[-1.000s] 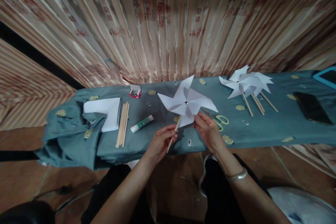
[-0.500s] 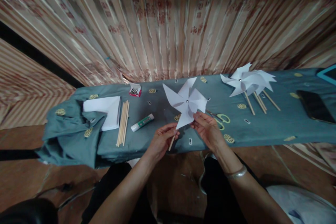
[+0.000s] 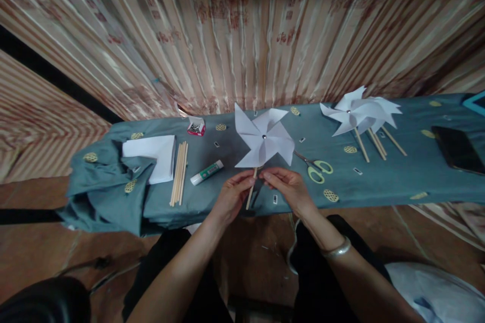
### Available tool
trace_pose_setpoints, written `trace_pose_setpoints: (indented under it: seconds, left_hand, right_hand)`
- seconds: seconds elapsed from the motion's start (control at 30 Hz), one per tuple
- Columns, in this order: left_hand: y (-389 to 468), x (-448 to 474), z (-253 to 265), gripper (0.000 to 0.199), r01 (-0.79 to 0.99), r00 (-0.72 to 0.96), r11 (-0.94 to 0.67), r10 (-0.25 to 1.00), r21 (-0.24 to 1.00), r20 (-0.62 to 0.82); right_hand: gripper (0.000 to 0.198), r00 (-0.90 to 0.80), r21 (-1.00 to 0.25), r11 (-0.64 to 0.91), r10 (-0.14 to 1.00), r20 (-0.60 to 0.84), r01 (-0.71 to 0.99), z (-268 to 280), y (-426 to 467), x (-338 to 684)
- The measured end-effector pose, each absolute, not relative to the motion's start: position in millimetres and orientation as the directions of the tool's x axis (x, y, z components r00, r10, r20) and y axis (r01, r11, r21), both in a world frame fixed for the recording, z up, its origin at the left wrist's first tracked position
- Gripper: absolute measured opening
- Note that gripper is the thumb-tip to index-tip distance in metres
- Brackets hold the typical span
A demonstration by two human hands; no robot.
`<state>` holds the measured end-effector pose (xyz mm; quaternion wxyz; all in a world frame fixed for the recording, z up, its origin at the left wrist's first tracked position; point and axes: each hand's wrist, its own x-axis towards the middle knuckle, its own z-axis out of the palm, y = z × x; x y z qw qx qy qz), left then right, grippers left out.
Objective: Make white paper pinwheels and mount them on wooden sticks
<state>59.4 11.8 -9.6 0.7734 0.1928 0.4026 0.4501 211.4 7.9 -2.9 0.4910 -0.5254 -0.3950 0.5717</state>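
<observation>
Over the near edge of the cloth-covered surface (image 3: 382, 181), the left hand (image 3: 232, 194) pinches the stick (image 3: 250, 197) of a pinned, seemingly complete white pinwheel (image 3: 261, 149); whether the right hand (image 3: 291, 189) grips too is hard to tell. Assembled pinwheels (image 3: 350, 117) lie by the far edge, rightward; loose sticks (image 3: 179, 174) and folded paper (image 3: 164, 159) lie unused toward the left end.

The pinwheel (image 3: 257, 148) is matt paper, its pin (image 3: 264, 137) shiny metal, its stick (image 3: 249, 199) wood.

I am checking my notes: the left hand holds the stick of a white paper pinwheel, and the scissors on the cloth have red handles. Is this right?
Not quite: the head view shows scissors with yellow-green handles, not red. The left hand does hold the stick of a white paper pinwheel.
</observation>
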Motion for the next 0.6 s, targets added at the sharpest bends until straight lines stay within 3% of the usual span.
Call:
trace_pose_setpoints:
  seconds: [0.27,0.4,0.6]
  left_hand:
    - [6,66,-10,0.034,-0.492,0.285,0.537,0.843,0.685,-0.457]
    - [3,64,-15,0.033,-0.343,0.236,0.508,0.861,0.790,-0.451]
    - [0,60,-16,0.025,-0.130,0.222,0.340,0.926,0.932,-0.306]
  right_hand:
    - [0.026,0.079,-0.968,-0.173,0.979,-0.190,-0.181,-9,11,203]
    - [0.023,0.099,-0.965,-0.187,0.973,-0.208,-0.187,-8,14,207]
    - [0.023,0.088,-0.981,-0.174,0.980,-0.181,-0.087,-10,14,214]
